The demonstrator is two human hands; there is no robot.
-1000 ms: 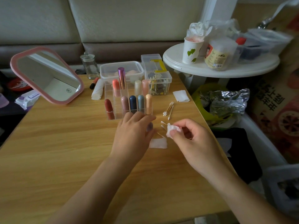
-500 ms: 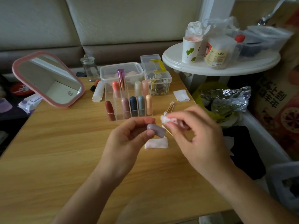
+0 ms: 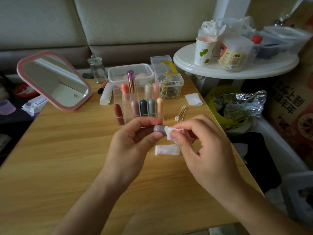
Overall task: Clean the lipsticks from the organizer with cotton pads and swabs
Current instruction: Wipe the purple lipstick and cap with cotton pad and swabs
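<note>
Small grey-lilac plastic lipstick (image 3: 159,129) is being pinched by left hand (image 3: 133,146) just in front of clear acrylic organizer (image 3: 127,113). Crumpled white cotton pad (image 3: 169,133), gripped by right hand (image 3: 203,145), is now being pressed on it. They were apart 0.5 s ago, so wiping prob. is being started.
</note>
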